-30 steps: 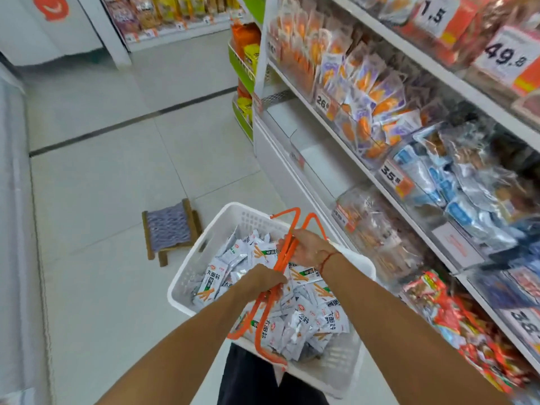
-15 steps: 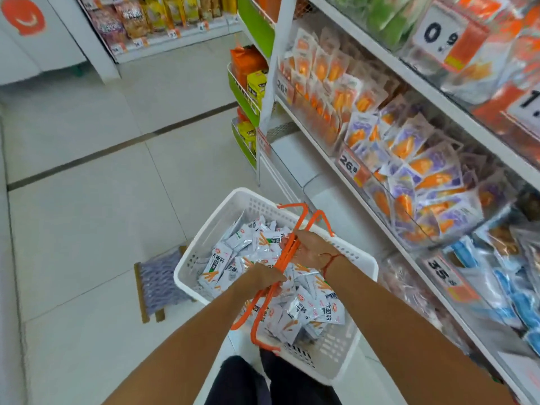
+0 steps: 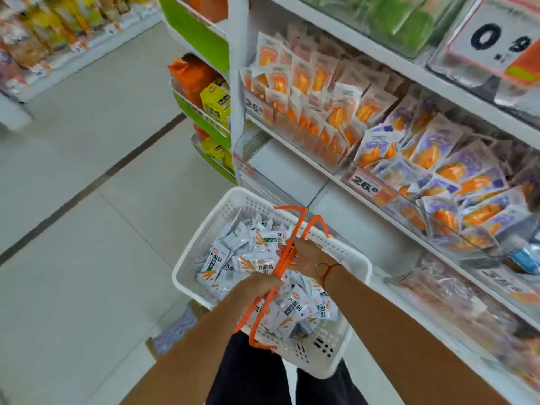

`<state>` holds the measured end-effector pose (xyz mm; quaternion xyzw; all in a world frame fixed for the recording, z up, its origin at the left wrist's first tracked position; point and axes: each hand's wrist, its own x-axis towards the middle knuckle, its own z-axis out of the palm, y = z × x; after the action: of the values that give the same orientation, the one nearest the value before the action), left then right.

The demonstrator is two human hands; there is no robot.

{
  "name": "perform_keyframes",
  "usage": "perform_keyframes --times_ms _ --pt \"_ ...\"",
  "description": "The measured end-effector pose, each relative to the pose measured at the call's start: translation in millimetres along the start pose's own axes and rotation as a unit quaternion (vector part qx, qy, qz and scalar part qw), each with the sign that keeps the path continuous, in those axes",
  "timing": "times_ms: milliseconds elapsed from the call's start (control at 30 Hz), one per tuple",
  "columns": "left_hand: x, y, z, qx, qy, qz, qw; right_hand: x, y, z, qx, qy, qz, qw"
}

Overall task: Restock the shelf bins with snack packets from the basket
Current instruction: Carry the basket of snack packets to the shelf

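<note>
**Basket held by both hands beside the snack shelf**

A white perforated basket (image 3: 204, 258) hangs in front of the person's dark trousers (image 3: 248, 372), held up off the tiled floor (image 3: 87, 229). It is heaped with small white snack packets (image 3: 257, 255) printed with orange sticks and dark lettering. Its two orange handles (image 3: 287, 255) are folded up and brought together over the middle of the load. The left hand (image 3: 258, 285) is curled round the nearer stretch of the handles; the right hand (image 3: 306, 255), with a red cord at the wrist, grips them a little farther along, fingers wrapped from the right side.

Just to the right of the basket stands the shelf (image 3: 394, 68). Its clear front bins hold orange-and-white packets (image 3: 306, 92) toward the far end and purple-and-orange packets (image 3: 444, 171) nearer, with a price tag reading 26.8 (image 3: 365, 182) on the bin front. Below the basket, partly hidden by the left forearm, a small woven stool (image 3: 172, 331) sits on the floor.
</note>
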<state>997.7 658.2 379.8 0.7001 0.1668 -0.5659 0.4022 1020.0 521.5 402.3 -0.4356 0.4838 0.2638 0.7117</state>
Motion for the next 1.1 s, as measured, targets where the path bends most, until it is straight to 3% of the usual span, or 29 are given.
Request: perform_keyframes --times_ms 300,433,667,967,1100 --pt "-4 17 -37 0.085 -0.040 -0.003 0.996 3 -3 25 0.042 0.020 -0.030 0.998" --pt "-1 17 -44 0.083 -0.042 0.003 0.996 7 9 23 0.050 -0.005 -0.057 0.997" --pt "21 8 -48 0.106 -0.076 0.018 0.991 27 27 21 0.055 0.026 -0.097 0.993" --pt "66 5 -61 0.140 -0.140 -0.019 0.980 64 39 29 0.107 0.094 -0.066 0.988" --pt "81 18 -96 0.125 -0.083 -0.023 0.988 58 64 -2 0.146 0.153 -0.024 0.977"
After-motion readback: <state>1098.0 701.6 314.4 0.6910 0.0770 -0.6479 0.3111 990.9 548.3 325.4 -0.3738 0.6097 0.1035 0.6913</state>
